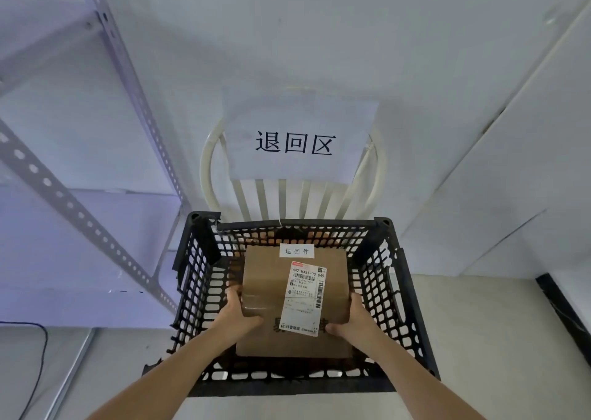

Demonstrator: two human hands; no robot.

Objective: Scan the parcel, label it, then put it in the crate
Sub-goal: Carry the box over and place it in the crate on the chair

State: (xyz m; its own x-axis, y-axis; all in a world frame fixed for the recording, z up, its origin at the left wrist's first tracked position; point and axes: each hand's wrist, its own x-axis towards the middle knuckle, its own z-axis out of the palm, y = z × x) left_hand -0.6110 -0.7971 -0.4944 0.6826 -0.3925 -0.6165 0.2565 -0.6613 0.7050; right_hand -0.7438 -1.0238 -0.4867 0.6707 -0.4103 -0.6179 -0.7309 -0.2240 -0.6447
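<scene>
A brown cardboard parcel [271, 279] is inside the black perforated plastic crate [406, 311], low between its walls. On its top are a white shipping label [305, 298] with barcodes and a small white sticker [296, 251] with printed characters at its far edge. My left hand [238, 312] grips the parcel's left side. My right hand [350, 319] grips its right side. Whether the parcel rests on the crate's floor is hidden.
The crate stands on a white slatted chair [287, 195] whose back carries a paper sign [297, 141] with large black characters. A grey perforated metal shelf frame [64, 195] rises at the left. A black cable [41, 355] lies at lower left. White panels [511, 163] at the right.
</scene>
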